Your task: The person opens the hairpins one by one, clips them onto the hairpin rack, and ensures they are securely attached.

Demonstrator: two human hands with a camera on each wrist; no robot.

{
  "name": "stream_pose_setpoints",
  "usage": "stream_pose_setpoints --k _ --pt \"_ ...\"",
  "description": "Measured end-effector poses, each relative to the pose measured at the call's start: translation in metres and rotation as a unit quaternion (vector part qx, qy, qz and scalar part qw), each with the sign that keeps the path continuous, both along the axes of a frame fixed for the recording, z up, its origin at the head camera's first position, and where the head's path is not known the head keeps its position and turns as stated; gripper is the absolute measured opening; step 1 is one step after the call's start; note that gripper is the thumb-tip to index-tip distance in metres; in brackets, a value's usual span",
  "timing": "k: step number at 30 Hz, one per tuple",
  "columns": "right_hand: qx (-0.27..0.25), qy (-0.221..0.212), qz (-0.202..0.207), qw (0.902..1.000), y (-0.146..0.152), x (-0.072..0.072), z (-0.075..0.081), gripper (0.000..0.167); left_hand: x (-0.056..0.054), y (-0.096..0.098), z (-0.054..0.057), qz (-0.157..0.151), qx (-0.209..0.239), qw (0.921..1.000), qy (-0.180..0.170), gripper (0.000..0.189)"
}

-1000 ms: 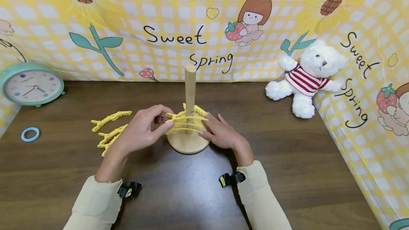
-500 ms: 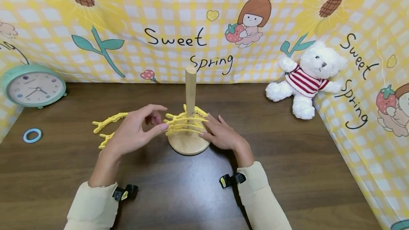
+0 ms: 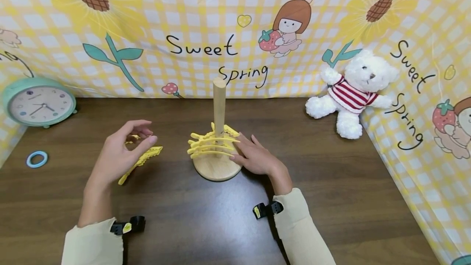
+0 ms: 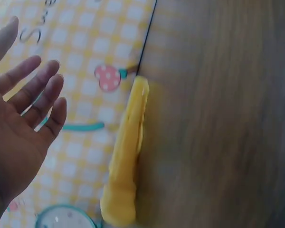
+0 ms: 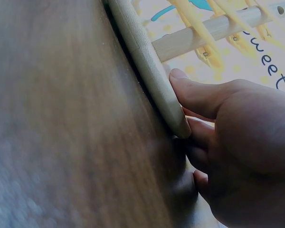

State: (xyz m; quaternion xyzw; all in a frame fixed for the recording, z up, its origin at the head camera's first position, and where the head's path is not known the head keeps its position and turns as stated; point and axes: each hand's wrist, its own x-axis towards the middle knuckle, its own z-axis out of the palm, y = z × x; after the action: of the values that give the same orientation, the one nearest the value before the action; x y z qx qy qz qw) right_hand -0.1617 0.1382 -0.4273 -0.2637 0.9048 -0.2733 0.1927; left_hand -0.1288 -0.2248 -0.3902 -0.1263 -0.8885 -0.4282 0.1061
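Observation:
A wooden stand (image 3: pixel 217 171) with a round base and an upright dowel stands mid-table. Several yellow alligator hair clips (image 3: pixel 210 147) grip the dowel low down, one above another. My right hand (image 3: pixel 259 158) holds the base's right edge; in the right wrist view the thumb lies at its upper rim and the fingers by its edge. Left of the stand, my left hand (image 3: pixel 119 150) hovers over loose yellow hair clips (image 3: pixel 143 162) with relaxed fingers and nothing between them. It hides part of those clips. One hair clip (image 4: pixel 123 161) shows large and blurred in the left wrist view.
A light-blue ring (image 3: pixel 28 159) lies at the far left of the brown table (image 3: pixel 206 224). Behind it stands a mint-green alarm clock (image 3: pixel 40 103). A white teddy bear (image 3: pixel 351 93) leans at the back right against the checked cloth (image 3: pixel 154 7).
My left hand has let go of a hair clip at the dowel and moved left over the loose clips. The right hand has stayed at the base.

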Motion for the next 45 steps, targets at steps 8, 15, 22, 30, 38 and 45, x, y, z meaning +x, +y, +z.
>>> stream_pose_setpoints --k 8,15,22,30,38,45 --pt "0.001 -0.004 -0.003 1.0 0.001 0.0 0.0 0.064 0.002 -0.029 -0.009 0.069 -0.015 0.9967 -0.04 0.043" --pt "0.008 -0.007 0.0 0.9999 0.001 -0.002 0.001 0.064 0.004 -0.059 -0.023 0.123 0.029 0.9908 -0.049 0.04" --pt "0.006 -0.004 0.002 1.0 0.001 -0.002 0.001 0.064 0.004 -0.075 -0.028 0.189 0.025 0.977 -0.096 0.054" --pt "-0.001 -0.001 0.003 1.0 0.001 -0.002 0.001 0.064 0.003 -0.088 -0.038 0.193 -0.002 0.9638 -0.184 0.067" --pt "0.004 -0.004 -0.003 1.0 0.001 -0.002 -0.001 0.064 0.002 -0.093 -0.044 0.175 -0.021 0.9658 -0.19 0.067" --pt "0.005 -0.009 -0.007 0.9999 0.0 0.0 -0.002 0.064 0.001 -0.095 -0.046 0.17 -0.045 0.9653 -0.193 0.062"
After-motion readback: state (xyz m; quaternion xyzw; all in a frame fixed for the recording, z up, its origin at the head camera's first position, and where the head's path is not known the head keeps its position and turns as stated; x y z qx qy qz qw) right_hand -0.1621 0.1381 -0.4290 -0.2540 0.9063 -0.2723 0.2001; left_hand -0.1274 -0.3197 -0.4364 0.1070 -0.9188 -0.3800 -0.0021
